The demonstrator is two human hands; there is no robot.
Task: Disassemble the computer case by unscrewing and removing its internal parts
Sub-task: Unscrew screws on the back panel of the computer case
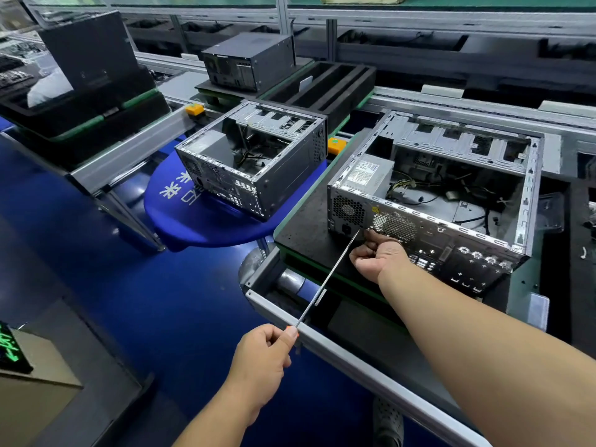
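Observation:
An open grey computer case lies on its side on a black pallet, rear panel facing me. Inside are a power supply with a white label and loose cables. My left hand grips the orange handle of a long thin screwdriver. Its tip reaches the rear panel just below the power supply's fan grille. My right hand is curled against the rear panel beside the tip, fingers pinched near it; whether it holds a screw is hidden.
A second open case sits on a round blue stool to the left. A closed black case and black foam trays stand behind on the conveyor. An aluminium rail runs along the near edge. Cardboard box at lower left.

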